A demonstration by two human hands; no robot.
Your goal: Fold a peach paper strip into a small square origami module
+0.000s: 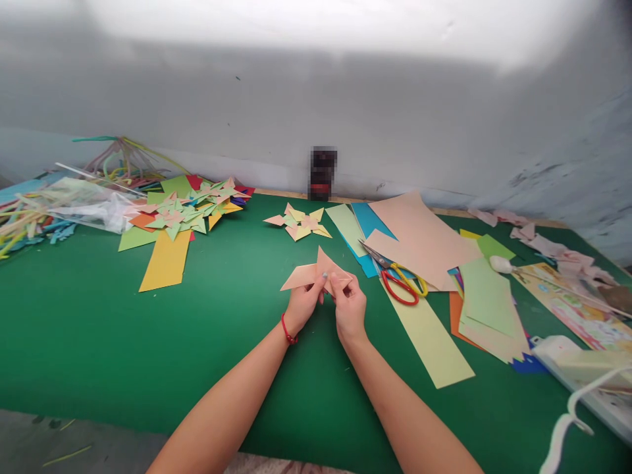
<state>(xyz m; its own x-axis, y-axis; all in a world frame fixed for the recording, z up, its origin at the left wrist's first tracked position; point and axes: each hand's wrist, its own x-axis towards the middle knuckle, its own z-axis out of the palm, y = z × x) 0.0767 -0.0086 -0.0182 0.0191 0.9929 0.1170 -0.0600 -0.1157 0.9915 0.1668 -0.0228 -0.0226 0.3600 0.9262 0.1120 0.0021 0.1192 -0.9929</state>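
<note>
Between my two hands is a pale peach folded paper piece [302, 276], with one point sticking up and a flat strip reaching left. My left hand [303, 304] pinches its middle between thumb and fingers; a red cord bracelet circles that wrist. My right hand [350, 306] grips the right corner of the same paper, fingertips close to the left thumb. Beyond the hands lies a folded paper star [301, 221] in peach and yellow. To the right, scissors [401, 276] with one red and one yellow handle rest on paper sheets.
At the left are a pile of folded stars [185, 214], a yellow paper strip [165, 260] and tangled coloured pipe cleaners [29, 214]. Peach sheets [419, 237], a pale green strip [427, 336] and a white cable [563, 428] lie right. A dark blurred object [322, 174] stands by the wall.
</note>
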